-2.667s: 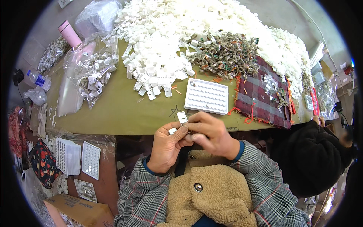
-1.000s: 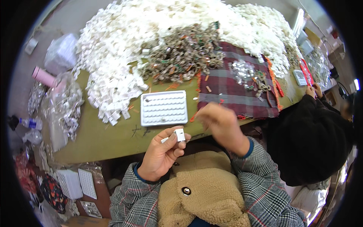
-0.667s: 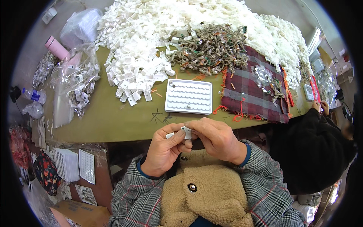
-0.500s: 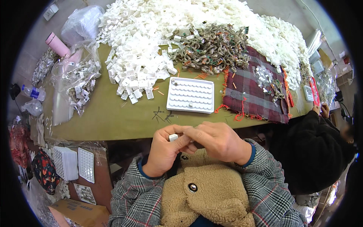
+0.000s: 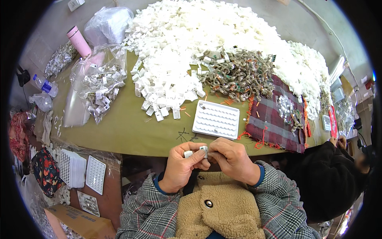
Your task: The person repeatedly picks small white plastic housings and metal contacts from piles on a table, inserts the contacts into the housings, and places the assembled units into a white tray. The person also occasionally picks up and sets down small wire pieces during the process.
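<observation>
Left hand [image 5: 177, 169] is gripping two small white housings [image 5: 188, 154] between thumb and fingers, just off the table's [image 5: 107, 137] near edge. Right hand [image 5: 234, 161] is bringing bent fingers against the right-hand housing; cannot tell whether they are pinching anything. Ridged white tray [image 5: 211, 119] is lying near that edge; plaid cloth [image 5: 260, 119] is spreading to its right.

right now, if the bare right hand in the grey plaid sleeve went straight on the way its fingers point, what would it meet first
Most likely the nearer small white plastic piece in the left hand, just left of the right hand; they may touch, since depth there is unclear.
</observation>
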Available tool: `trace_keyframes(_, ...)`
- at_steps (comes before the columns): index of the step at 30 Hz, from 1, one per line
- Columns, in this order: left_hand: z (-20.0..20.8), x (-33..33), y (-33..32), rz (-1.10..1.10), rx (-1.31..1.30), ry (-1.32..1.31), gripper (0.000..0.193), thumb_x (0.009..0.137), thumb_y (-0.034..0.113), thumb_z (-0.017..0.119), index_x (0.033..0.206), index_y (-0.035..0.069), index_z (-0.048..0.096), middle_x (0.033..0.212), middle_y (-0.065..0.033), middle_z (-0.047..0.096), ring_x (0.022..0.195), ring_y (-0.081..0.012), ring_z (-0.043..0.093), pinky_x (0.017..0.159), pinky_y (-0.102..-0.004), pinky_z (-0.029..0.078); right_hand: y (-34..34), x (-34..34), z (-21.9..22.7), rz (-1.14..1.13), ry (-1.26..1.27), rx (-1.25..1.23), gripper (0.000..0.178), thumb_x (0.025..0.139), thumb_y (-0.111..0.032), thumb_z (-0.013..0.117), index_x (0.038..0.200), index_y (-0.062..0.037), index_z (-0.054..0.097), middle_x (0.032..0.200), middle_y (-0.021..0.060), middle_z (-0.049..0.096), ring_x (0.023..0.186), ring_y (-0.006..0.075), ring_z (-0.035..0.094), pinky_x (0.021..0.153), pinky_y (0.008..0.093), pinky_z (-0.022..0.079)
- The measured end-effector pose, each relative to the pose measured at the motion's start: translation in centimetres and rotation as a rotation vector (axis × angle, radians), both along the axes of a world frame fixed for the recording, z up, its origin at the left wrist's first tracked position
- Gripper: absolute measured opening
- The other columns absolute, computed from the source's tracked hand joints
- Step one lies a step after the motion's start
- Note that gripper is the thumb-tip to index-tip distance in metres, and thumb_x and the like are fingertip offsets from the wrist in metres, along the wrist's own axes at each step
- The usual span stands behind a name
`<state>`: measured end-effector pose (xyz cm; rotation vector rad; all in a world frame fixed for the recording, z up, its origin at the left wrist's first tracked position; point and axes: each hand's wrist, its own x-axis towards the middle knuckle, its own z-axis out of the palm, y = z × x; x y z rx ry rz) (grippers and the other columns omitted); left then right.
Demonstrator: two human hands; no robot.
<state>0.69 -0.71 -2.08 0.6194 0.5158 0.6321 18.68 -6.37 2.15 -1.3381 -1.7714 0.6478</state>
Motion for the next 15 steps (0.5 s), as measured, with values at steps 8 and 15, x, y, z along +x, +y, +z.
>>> trace_keyframes(8,-0.6,-1.2,1.5,0.091,-0.017,0.006,0.018,0.097,0.006,0.062,0.111,-0.004,0.064,0.089,-0.0118,0.071,0.071,-0.0166,0.070,0.068,-0.0267,0.060,3.6,-1.1,0.0,0.080,0.005,-0.059,0.008,0.083,0.002,0.068,0.089,0.0027,0.063,0.076,0.0151,0.063,0.066,0.0289,0.065,0.060,0.0357,0.052)
trace_keyframes(15,-0.2,-1.7,3.4,0.134,-0.170,-0.221,0.026,0.102,0.013,0.054,0.125,0.002,0.052,0.094,-0.0076,0.061,0.080,-0.0141,0.064,0.067,-0.0276,0.061,12.1,2.2,1.3,-0.036,-0.375,-0.065,0.014,0.083,-0.005,0.071,0.095,0.0018,0.071,0.079,0.0141,0.061,0.075,0.0309,0.064,0.065,0.0373,0.051)
